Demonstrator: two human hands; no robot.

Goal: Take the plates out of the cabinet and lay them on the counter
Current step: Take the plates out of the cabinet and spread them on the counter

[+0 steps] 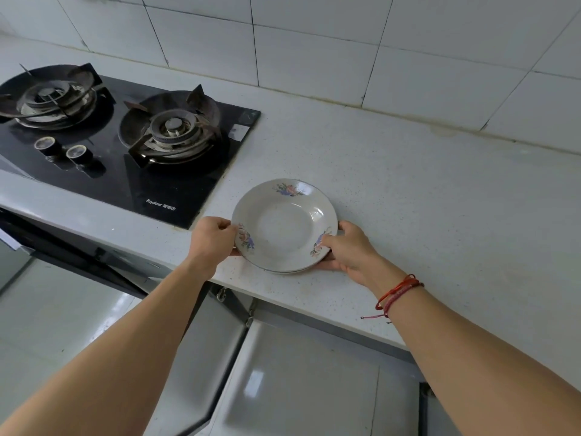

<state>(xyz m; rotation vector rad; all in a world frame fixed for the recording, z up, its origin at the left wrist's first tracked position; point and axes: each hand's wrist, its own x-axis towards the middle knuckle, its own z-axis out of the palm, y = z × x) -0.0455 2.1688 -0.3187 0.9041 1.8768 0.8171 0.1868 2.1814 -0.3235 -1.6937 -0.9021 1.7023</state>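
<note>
A small stack of white plates (284, 225) with flower prints on the rim sits low over the pale speckled counter (424, 196), near its front edge; a second rim shows under the top plate. My left hand (212, 239) grips the stack's left edge, thumb on the rim. On the opposite edge my right hand (349, 247) holds the stack, thumb on top and fingers underneath. Whether the stack rests fully on the counter I cannot tell.
A black two-burner gas hob (125, 133) with two knobs lies to the left of the plates. A white tiled wall (314, 51) runs behind the counter. Below the counter edge an open grey cabinet door (201, 357) swings out above the tiled floor.
</note>
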